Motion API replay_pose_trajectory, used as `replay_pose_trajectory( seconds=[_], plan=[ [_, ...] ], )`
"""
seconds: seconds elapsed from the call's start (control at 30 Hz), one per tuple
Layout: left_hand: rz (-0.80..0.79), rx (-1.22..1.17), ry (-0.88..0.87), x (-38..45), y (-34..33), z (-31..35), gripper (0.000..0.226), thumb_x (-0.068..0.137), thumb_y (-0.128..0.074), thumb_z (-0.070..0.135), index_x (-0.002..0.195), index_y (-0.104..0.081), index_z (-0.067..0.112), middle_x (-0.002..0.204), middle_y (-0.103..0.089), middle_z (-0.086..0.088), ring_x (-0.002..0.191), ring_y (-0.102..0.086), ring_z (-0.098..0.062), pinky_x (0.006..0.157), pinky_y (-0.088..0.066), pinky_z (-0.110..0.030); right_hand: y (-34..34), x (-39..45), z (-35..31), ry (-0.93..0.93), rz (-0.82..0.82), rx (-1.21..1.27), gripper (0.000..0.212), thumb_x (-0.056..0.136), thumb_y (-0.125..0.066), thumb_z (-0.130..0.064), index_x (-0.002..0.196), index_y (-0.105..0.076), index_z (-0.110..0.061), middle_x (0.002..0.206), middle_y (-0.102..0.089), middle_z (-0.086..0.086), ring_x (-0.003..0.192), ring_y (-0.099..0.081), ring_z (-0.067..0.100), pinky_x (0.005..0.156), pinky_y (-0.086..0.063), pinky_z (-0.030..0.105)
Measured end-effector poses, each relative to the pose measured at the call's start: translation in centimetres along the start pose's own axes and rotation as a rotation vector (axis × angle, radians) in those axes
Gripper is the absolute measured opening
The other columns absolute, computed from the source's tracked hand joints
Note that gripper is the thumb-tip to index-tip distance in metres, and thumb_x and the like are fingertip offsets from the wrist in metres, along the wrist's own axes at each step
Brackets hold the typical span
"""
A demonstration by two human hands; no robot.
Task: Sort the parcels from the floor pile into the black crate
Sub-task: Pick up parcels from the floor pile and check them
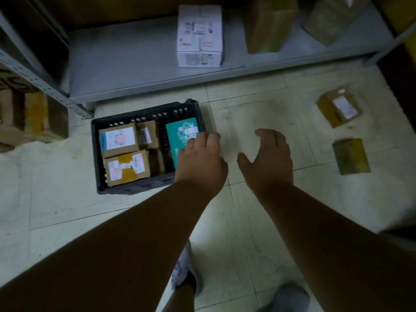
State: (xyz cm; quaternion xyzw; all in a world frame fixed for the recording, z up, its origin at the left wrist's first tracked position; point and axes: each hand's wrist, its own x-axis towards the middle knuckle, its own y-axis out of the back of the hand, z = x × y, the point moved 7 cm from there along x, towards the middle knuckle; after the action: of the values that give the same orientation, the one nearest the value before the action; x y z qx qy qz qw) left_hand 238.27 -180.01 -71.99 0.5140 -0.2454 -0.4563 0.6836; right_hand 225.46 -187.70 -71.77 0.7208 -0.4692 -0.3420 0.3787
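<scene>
The black crate (146,113) stands on the tiled floor, left of centre. It holds several brown cardboard parcels, among them one with a blue-and-white label (118,139) and one with yellow tape (127,167). A teal parcel (181,131) lies at the crate's right side. My left hand (200,161) rests over the teal parcel's near right part, fingers curled on its edge. My right hand (269,158) hovers over bare floor to the right of the crate, fingers spread and holding nothing. Two brown parcels (340,108) (351,156) lie on the floor at the right.
A grey metal shelf (135,70) runs behind the crate, bearing a white box (199,37) and brown boxes (269,23). Taped cardboard boxes (33,118) sit at the left under a shelf upright. My feet (185,266) are at the bottom.
</scene>
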Motion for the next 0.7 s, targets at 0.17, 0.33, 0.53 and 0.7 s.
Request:
replay_pose_trajectory(
  seconds=[0.17, 0.33, 0.53, 0.7],
  plan=[
    [-0.018, -0.010, -0.148, -1.0, -3.2, 13.1, 0.049, 0.089, -0.053, 0.031, 0.135, -0.041, 0.018, 0.132, -0.049, -0.008, 0.117, -0.048, -0.027, 0.096, -0.043, -0.043, 8.0, -1.0, 11.4, -0.138, 0.108, 0.018, 0.066, 0.081, -0.072, -0.037, 0.137, -0.041, -0.022, 0.147, -0.039, 0.007, 0.132, -0.042, 0.028, 0.103, -0.043, 0.051],
    [-0.060, 0.033, -0.324, -3.2, -5.7, 27.4, 0.051, 0.088, -0.051, 0.033, 0.135, -0.040, 0.018, 0.132, -0.047, -0.007, 0.114, -0.048, -0.026, 0.091, -0.044, -0.042, 16.9, -2.7, 22.1, -0.239, 0.146, 0.024, 0.067, 0.081, -0.072, -0.038, 0.138, -0.040, -0.022, 0.147, -0.039, 0.007, 0.133, -0.040, 0.029, 0.103, -0.041, 0.050],
    [-0.085, -0.003, -0.399, -4.7, -8.6, 40.5, 0.050, 0.089, -0.051, 0.034, 0.135, -0.039, 0.018, 0.132, -0.048, -0.004, 0.114, -0.049, -0.024, 0.090, -0.045, -0.039, 25.1, -3.7, 31.7, -0.303, 0.206, 0.038, 0.068, 0.080, -0.074, -0.040, 0.136, -0.043, -0.018, 0.140, -0.044, 0.006, 0.126, -0.046, 0.026, 0.099, -0.044, 0.046],
    [-0.159, -0.013, -0.418, -2.2, -14.0, 44.5, 0.050, 0.088, -0.055, 0.032, 0.134, -0.042, 0.017, 0.130, -0.051, -0.006, 0.113, -0.050, -0.025, 0.088, -0.046, -0.040, 24.0, -0.9, 37.4, -0.379, 0.207, 0.091, 0.069, 0.080, -0.074, -0.038, 0.138, -0.042, -0.020, 0.141, -0.044, 0.005, 0.126, -0.046, 0.026, 0.100, -0.044, 0.048]
  ],
)
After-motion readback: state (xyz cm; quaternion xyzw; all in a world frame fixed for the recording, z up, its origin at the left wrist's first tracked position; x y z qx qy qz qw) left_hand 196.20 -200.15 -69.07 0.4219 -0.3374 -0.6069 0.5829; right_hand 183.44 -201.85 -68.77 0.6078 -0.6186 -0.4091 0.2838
